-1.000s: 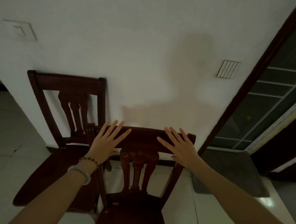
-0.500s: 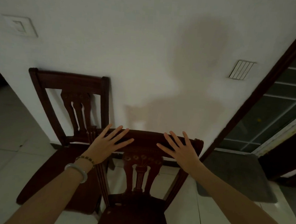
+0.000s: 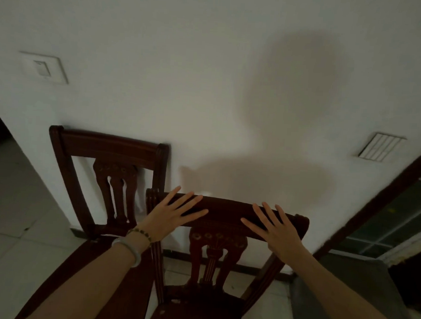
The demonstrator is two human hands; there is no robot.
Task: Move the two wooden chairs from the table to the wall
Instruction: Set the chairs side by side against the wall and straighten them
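Both grips are wide open right now, fingers spread flat, nothing clasped. Left hand [image 3: 171,217] lies palm-down over the left part of the top rail of the near chair [image 3: 222,235], its fingers fanned out across the dark wood toward the wall [image 3: 185,60]. Right hand [image 3: 278,227] does the same over the right part of that rail, fingers splayed, thumb pointing inward. Whether the palms press on the rail or float just above it, I cannot tell in this dim light. On the left wrist sit a beaded bracelet [image 3: 141,232] and a pale bangle [image 3: 129,249].

That near chair stands with its carved back toward the wall and its seat toward the camera, and a strip of tiled floor [image 3: 16,259] shows between its back and the skirting. Just beside it on the left is the far chair [image 3: 106,168], its back right against the wall, seat running toward the lower left. The near chair's left post overlaps the far chair's right post in view.

Up on the wall there's a light switch [image 3: 44,67] at left, a small vent grille [image 3: 381,146] at right, and the person's soft shadow between. A dark door frame [image 3: 383,200] slants down the right side, with a grey mat [image 3: 344,288] on the floor below it.
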